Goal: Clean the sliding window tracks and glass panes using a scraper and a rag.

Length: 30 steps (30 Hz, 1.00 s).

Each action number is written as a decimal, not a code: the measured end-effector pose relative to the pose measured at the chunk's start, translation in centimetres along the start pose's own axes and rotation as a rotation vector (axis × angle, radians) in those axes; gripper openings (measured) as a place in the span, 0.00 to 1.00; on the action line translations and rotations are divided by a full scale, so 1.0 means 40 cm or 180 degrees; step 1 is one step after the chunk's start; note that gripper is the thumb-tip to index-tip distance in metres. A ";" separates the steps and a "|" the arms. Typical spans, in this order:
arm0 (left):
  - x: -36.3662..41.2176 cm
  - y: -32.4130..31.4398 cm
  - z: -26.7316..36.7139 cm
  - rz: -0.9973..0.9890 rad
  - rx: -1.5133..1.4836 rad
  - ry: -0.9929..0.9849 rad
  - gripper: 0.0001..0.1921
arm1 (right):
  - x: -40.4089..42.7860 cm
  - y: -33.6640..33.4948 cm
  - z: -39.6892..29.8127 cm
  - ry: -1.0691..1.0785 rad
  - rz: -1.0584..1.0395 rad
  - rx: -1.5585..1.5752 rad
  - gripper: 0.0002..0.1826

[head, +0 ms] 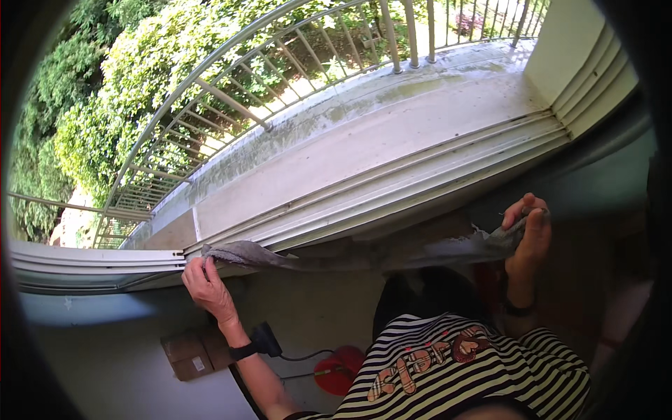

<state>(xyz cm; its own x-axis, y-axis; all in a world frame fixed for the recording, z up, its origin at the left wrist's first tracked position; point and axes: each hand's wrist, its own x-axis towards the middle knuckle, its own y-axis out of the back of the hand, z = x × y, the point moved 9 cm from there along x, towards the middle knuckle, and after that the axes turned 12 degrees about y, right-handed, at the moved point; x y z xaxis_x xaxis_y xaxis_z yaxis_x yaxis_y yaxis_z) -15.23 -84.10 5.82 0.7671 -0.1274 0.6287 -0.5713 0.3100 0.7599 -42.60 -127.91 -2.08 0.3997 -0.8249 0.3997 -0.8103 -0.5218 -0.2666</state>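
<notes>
A long grey cloth [336,261] stretches loosely from side to side in front of my body, just on the room side of the window sill. My left hand [210,294] pinches its bunched left end, close to the edge of the sliding window sash. At the other end, my right hand [526,239] grips the cloth, whose edge looks frayed there. Beyond the cloth run the white window frame's sliding tracks [378,184], with dark dirt along the grooves. My left hand overlaps the lower frame in the picture; whether it touches it I cannot tell.
Outside lie a pale stone ledge [357,131] and a curved metal railing [231,100], with bushes [126,100] behind. A closed cardboard box [186,354] and a red round object [336,386] are low on the left. A black device [266,340] is strapped to my left wrist.
</notes>
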 end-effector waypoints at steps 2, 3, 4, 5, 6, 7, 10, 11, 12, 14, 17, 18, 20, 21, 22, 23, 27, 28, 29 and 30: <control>0.014 -0.009 -0.105 0.0072 0.0198 0.0101 0.06 | -0.008 -0.062 0.005 -0.0104 -0.0286 0.0202 0.16; 0.019 -0.020 -0.156 0.0105 0.0276 0.0155 0.06 | -0.013 -0.090 0.006 -0.0141 -0.0429 0.0286 0.16; 0.022 -0.038 -0.217 0.0098 0.0382 0.0195 0.07 | -0.026 -0.120 0.009 -0.0167 -0.0641 0.0289 0.17; 0.028 -0.057 -0.258 0.0088 0.0473 0.0230 0.07 | -0.037 -0.148 0.010 -0.0213 -0.0799 0.0367 0.17; 0.038 -0.081 -0.261 -0.0039 0.0498 0.0401 0.06 | -0.046 -0.173 0.009 -0.0249 -0.0950 0.0435 0.17; 0.039 -0.109 -0.263 -0.0146 0.0590 0.0444 0.07 | -0.054 -0.192 0.008 -0.0276 -0.1107 0.0503 0.18; 0.042 -0.141 -0.272 -0.0509 0.0792 0.0632 0.08 | -0.067 -0.212 0.014 -0.0323 -0.1298 0.0578 0.18; 0.045 -0.143 -0.267 -0.0639 0.0784 0.0580 0.09 | -0.068 -0.215 0.016 -0.0340 -0.1343 0.0588 0.17; 0.051 -0.145 -0.258 -0.0769 0.0773 0.0515 0.09 | -0.070 -0.214 0.023 -0.0374 -0.1340 0.0603 0.17; 0.054 -0.145 -0.169 -0.0905 0.0687 0.0084 0.09 | -0.068 -0.204 0.036 -0.0421 -0.1323 0.0614 0.17; 0.020 -0.155 0.029 -0.1070 0.0515 -0.0309 0.11 | -0.055 -0.182 0.048 -0.0451 -0.1218 0.0613 0.16; 0.006 -0.159 0.097 -0.1062 0.0380 -0.0406 0.11 | -0.050 -0.176 0.050 -0.0448 -0.1177 0.0624 0.16; -0.014 -0.142 0.238 -0.0919 0.0037 -0.0611 0.09 | -0.041 -0.160 0.053 -0.0463 -0.1081 0.0691 0.16; -0.025 -0.142 0.303 -0.0949 -0.0065 -0.0648 0.08 | -0.036 -0.150 0.056 -0.0421 -0.1030 0.0633 0.16; -0.039 -0.137 0.361 -0.0955 -0.0231 -0.0687 0.07 | -0.032 -0.142 0.059 -0.0382 -0.0999 0.0595 0.16; -0.049 -0.135 0.415 -0.0924 -0.0469 -0.0702 0.05 | -0.029 -0.134 0.060 -0.0343 -0.0967 0.0549 0.16; -0.066 -0.160 0.516 -0.1061 -0.1692 -0.0383 0.03 | 0.005 -0.085 0.057 -0.0198 -0.0735 0.0363 0.17; -0.065 -0.160 0.497 -0.1093 -0.2096 -0.0032 0.03 | 0.012 -0.071 0.056 -0.0191 -0.0654 0.0348 0.17; -0.067 -0.160 0.470 -0.1118 -0.2497 0.0321 0.03 | 0.020 -0.058 0.058 -0.0187 -0.0572 0.0336 0.17; -0.081 -0.175 0.422 -0.1159 -0.2902 0.0769 0.04 | 0.030 -0.038 0.058 -0.0134 -0.0512 0.0302 0.17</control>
<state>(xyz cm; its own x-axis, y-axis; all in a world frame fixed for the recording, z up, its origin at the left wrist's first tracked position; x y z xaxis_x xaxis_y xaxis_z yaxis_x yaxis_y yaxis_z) -18.64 -101.77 1.25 0.9466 -0.1949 0.2567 0.0726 0.9049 0.4194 -39.88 -128.61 -3.24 0.5399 -0.7365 0.4075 -0.6913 -0.6642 -0.2845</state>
